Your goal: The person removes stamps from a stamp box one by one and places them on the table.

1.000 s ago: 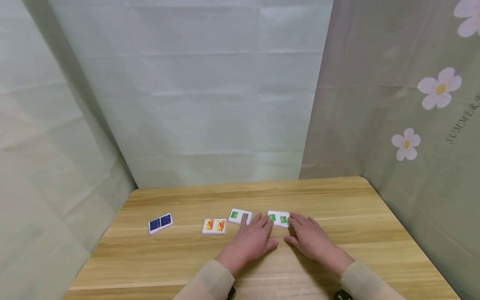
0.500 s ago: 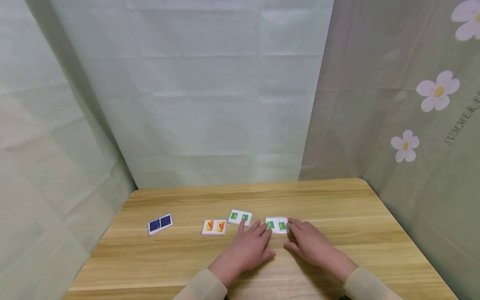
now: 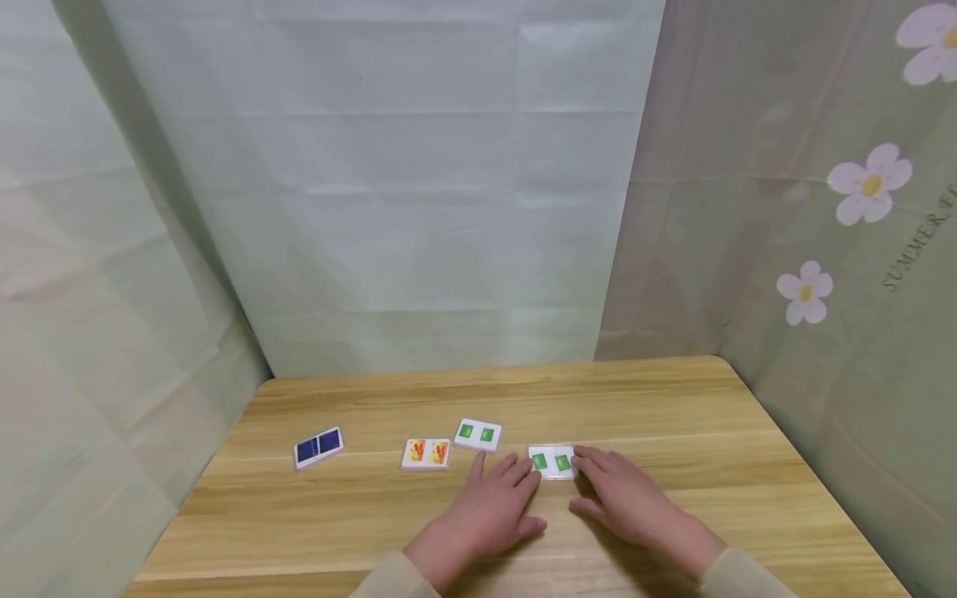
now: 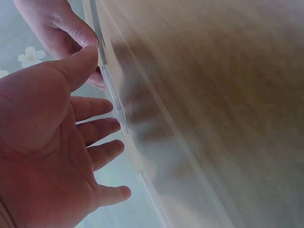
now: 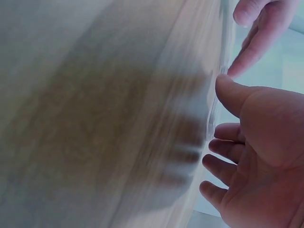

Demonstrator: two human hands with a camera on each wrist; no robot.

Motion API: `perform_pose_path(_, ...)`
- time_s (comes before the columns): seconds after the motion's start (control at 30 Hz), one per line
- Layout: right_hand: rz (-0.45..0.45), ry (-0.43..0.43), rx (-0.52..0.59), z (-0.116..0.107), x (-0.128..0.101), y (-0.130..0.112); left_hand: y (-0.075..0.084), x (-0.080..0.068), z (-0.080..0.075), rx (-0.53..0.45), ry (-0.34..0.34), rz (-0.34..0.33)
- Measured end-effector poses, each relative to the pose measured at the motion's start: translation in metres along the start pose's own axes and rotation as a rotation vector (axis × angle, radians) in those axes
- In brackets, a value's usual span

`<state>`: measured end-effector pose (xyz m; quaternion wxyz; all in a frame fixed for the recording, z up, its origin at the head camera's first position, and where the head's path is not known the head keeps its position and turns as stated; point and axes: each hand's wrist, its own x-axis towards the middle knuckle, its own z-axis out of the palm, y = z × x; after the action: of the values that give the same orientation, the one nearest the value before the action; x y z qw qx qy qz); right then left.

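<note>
A white card with two green pictures (image 3: pixel 552 462) lies flat on the wooden table between my hands. From its left side, my left hand (image 3: pixel 489 508) touches the edge with its fingertips, fingers spread and fairly straight. On the opposite edge rest the fingertips of my right hand (image 3: pixel 624 498), its fingers loosely bent. Just beyond my left little finger is a second green-pictured card (image 3: pixel 478 434). Both wrist views show the palms, the left hand (image 4: pixel 57 137) and the right hand (image 5: pixel 263 142), with fingertips close to the table; the cards appear there only as thin clear edges.
Left of the green cards lies a card with two orange pictures (image 3: pixel 426 453). Farther left, a card with dark blue panels (image 3: pixel 318 448) lies at a slant. The wooden table (image 3: pixel 359 531) is bordered by pale hanging cloth (image 3: pixel 404 191), with flowers printed on the right side.
The green-pictured card between my hands has slid toward me, with both hands drawing back along with it. My left fingers have uncovered the other green card, which stayed in place.
</note>
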<state>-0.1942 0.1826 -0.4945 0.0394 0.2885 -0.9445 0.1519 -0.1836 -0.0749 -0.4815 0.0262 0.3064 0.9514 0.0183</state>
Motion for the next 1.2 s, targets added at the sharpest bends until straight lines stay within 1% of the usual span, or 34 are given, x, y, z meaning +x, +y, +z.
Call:
perform_pose_path(0.4, 0.014, -0.042, 0.026, -0.003, -0.013, -0.001, 0.007, -0.008, -0.006, -0.006, -0.019, 0.021)
perform_pose_path(0.63, 0.009, -0.028, 0.030, -0.002, -0.019, 0.000, 0.008, -0.011, -0.004, -0.001, -0.034, 0.030)
perform_pose_path(0.8, -0.001, -0.021, 0.030, -0.002, -0.023, -0.001, 0.009, -0.014, -0.004, -0.024, -0.042, 0.036)
perform_pose_path(0.9, -0.003, -0.028, 0.037, -0.004, -0.025, -0.001, 0.009, -0.015, -0.004, -0.035, -0.044, 0.039)
perform_pose_path(1.1, 0.004, -0.049, 0.039, -0.006, -0.028, -0.002, 0.011, -0.017, -0.003, -0.013, -0.036, 0.050)
perform_pose_path(1.2, 0.001, -0.049, 0.036, -0.006, -0.029, -0.002, 0.012, -0.018, -0.004, -0.020, -0.042, 0.050)
